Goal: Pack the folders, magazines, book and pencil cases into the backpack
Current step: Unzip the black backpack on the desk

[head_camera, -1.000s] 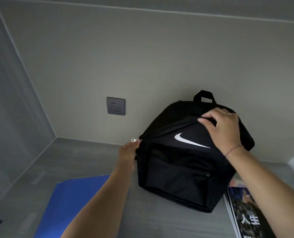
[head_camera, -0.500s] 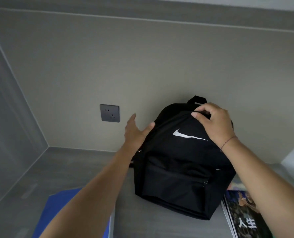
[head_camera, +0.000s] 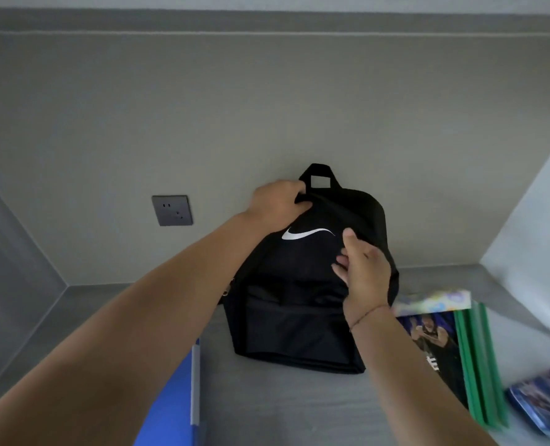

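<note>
We see a black backpack (head_camera: 299,317) standing upright on the grey surface (head_camera: 299,410), its back against the wall. Our left grip (head_camera: 280,201) curls over the bag's top edge just beside the carry loop, holding the fabric. Our right grip (head_camera: 363,272) is at the front panel, fingers half bent; we cannot tell whether it pinches anything. A blue folder (head_camera: 167,407) lies left of the bag, a magazine (head_camera: 434,342) and green folders (head_camera: 479,365) right.

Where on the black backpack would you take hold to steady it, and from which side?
The carry loop on top of the backpack, from above: the bag stands upright by the wall, so the loop sticks up free. The left hand grips the fabric just beside it; the right hand is at the front panel.
</note>
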